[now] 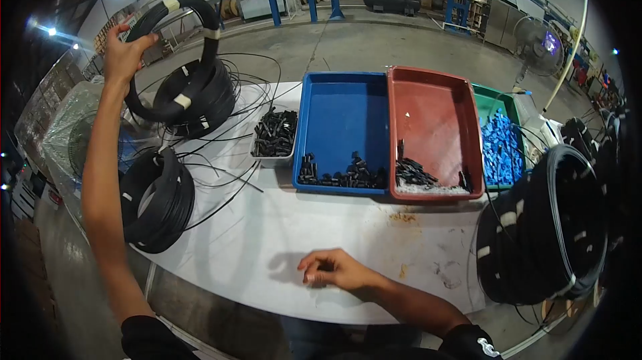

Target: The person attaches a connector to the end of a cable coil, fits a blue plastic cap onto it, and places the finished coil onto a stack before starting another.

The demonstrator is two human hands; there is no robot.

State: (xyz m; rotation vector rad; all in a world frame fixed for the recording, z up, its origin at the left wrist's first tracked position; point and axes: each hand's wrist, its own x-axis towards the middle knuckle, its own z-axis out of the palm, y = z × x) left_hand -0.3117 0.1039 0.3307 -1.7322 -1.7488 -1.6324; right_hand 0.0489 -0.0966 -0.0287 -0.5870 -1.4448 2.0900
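Observation:
My left hand (124, 59) is raised at the upper left, its fingers closed around the rim of a coil of black cable (209, 55) bound with pale tape. This coil is held upright in front of a stack of similar cable coils (224, 96) on the table. Nearer to me on the left lies another black cable coil (177, 193), with loose ends trailing to the right. Over the front of the white table (267, 239), my right hand (341, 272) is curled, thumb and fingertips close together. Whatever it pinches, if anything, is too small to make out.
A blue tray (341, 112) and a red tray (431, 119) hold small black parts. Left of them stands a white bin of black pieces (274, 132); right, a green tray (488, 96) with blue pieces. A large cable coil (508, 239) stands at the right edge.

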